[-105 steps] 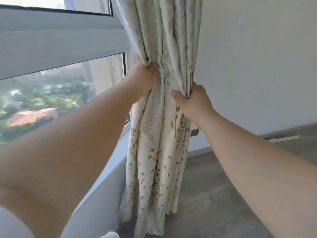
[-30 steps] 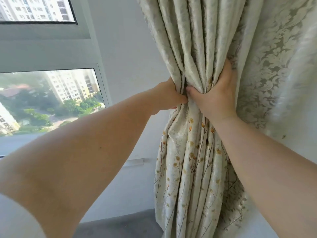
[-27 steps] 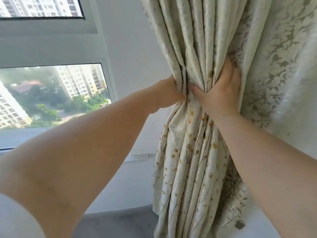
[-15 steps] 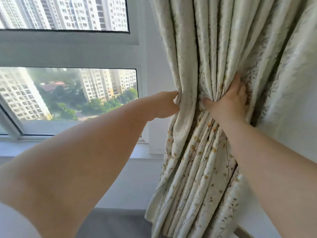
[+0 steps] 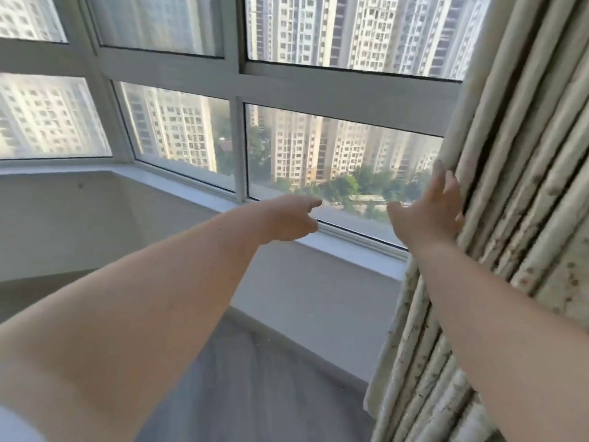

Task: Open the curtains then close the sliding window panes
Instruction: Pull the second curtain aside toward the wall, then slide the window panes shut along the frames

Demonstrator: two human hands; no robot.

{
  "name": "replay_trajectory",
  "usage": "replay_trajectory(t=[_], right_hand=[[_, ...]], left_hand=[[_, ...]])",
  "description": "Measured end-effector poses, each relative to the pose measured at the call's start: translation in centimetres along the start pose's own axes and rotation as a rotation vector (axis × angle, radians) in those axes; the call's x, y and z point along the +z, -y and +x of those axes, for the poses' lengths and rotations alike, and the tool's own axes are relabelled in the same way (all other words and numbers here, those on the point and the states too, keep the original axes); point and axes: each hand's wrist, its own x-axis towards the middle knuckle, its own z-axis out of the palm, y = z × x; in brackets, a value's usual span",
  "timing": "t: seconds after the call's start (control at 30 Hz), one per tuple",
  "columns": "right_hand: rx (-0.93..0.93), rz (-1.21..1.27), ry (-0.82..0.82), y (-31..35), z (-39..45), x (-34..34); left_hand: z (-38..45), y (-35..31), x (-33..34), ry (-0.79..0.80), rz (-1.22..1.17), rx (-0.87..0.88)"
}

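Observation:
The cream curtain [image 5: 516,193] with a small flower print hangs bunched in folds along the right edge of the view. My right hand [image 5: 428,208] is open, its fingers spread and its back side resting against the curtain's left folds. My left hand [image 5: 288,220] is held out in front of the window sill, fingers loosely apart, holding nothing. Behind both hands is the bay window [image 5: 236,81] with a white frame, lower panes [image 5: 334,161] and upper panes. Whether any pane is slid open I cannot tell.
A white sill [image 5: 178,183] runs under the panes above a low white wall [image 5: 302,298]. Grey floor [image 5: 255,387] lies below. Tall apartment blocks and trees show outside the glass.
Both hands have let go of the gathered curtain. The view has swung left toward the window, so the curtain now sits at the right edge and more panes show.

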Motion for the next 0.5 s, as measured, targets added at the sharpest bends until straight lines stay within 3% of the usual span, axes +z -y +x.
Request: replay_trajectory(t=[0.13,0.3,0.5], right_hand=[[-0.144,0.117,0.243,10.5,-5.6,5.1],[-0.343,0.224,0.427,21.5,-10.3,10.1],[-0.495,0.379,0.662,30.9,-13.8,18.3]], left_hand=[[-8.3,8.4,-6.0,-0.096,0.042,-0.139],[-16.0,17.0,-12.5,-0.276,-0.059,-0.308],[-19.4,26.3,-15.9,-0.420,-0.151,-0.444]])
